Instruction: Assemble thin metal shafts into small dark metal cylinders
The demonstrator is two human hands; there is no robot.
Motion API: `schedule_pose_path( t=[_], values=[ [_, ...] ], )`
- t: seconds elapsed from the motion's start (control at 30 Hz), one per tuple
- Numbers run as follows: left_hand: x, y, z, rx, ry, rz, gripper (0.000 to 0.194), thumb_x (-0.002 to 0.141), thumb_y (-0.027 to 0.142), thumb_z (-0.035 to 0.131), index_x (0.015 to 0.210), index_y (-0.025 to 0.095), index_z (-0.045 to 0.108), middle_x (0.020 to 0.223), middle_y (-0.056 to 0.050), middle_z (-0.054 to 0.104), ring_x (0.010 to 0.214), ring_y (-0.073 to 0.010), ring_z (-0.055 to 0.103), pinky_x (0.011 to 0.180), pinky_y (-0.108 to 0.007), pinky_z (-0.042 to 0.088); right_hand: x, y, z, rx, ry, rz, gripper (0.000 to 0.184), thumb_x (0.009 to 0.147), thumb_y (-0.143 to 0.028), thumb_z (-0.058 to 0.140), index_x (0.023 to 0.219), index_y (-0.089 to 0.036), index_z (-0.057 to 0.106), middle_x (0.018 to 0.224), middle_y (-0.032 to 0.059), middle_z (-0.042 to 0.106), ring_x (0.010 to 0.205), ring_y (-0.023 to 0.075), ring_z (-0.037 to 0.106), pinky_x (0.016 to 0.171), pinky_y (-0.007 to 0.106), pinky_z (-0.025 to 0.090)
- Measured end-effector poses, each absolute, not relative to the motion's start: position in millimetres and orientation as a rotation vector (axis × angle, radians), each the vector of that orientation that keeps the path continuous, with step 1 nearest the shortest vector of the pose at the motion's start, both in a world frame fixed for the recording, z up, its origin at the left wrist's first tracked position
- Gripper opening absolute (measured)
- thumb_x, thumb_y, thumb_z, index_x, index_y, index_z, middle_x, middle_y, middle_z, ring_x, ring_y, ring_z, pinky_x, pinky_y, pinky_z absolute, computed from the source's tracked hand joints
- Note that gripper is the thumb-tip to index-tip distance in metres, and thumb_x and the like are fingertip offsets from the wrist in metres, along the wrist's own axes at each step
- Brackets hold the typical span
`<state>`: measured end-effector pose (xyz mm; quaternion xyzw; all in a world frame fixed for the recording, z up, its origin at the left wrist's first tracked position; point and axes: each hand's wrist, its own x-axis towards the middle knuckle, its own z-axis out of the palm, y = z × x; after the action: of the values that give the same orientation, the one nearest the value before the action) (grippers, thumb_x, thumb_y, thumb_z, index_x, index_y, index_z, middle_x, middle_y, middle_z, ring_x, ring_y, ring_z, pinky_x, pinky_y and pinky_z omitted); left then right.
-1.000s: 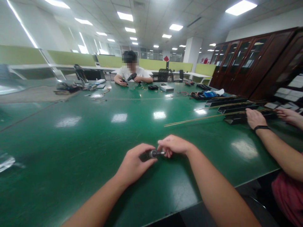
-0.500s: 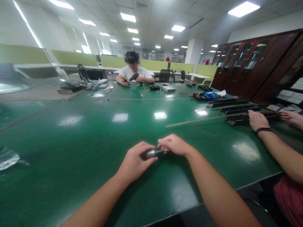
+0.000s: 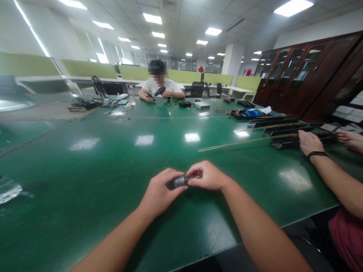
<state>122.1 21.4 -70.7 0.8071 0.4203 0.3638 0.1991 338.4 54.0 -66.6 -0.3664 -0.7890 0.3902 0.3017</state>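
Note:
Above the near part of the green table [image 3: 113, 189], a small silver-and-dark metal cylinder [image 3: 179, 181] with a narrower dark end lies level between my hands. My left hand [image 3: 161, 190] is closed round its left part, thumb below and fingers above. At the narrower end, my right hand [image 3: 206, 175] pinches with thumb and fingertips, which partly cover that end. A thin tip shows between the right fingers. The exact kind of part is too small to tell.
At right, a co-worker's hand [image 3: 310, 142] with a black wristband rests at black channels [image 3: 286, 142] with long thin rods [image 3: 235, 145]. Across the table a person [image 3: 161, 87] holds a power drill [image 3: 159, 91]. A crinkled clear object [image 3: 8, 189] lies at left.
My right fingers have moved left along the narrow end, closer to the cylinder's body, and now pinch it there. My left hand keeps its hold.

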Motion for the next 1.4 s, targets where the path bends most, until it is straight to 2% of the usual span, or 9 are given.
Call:
schedule_pose_path(
  t=[0.3, 1.4],
  values=[
    [122.5, 23.6, -74.0, 2.267, 1.177, 1.013, 0.022, 0.079, 0.03, 0.075, 0.101, 0.028, 0.071, 0.096, 0.0, 0.067, 0.089, -0.0162, 0.061, 0.079, -0.027, 0.048, 336.4, 54.5, -72.0, -0.936, -2.046, 1.136, 0.015, 0.073, -0.023, 0.072, 0.084, -0.012, 0.073, 0.076, 0.0038, 0.07, 0.067, 0.0149, 0.062, 0.064, 0.024, 0.047],
    [116.2, 29.4, -72.9, 2.238, 1.262, 1.033, 0.027, 0.075, 0.025, 0.078, 0.101, 0.029, 0.071, 0.096, 0.002, 0.067, 0.088, -0.0155, 0.062, 0.079, -0.027, 0.048, 344.8, 62.1, -75.5, -1.036, -2.025, 1.077, 0.017, 0.068, -0.023, 0.075, 0.08, -0.012, 0.073, 0.072, 0.0037, 0.07, 0.062, 0.0139, 0.061, 0.059, 0.024, 0.046]
  ],
)
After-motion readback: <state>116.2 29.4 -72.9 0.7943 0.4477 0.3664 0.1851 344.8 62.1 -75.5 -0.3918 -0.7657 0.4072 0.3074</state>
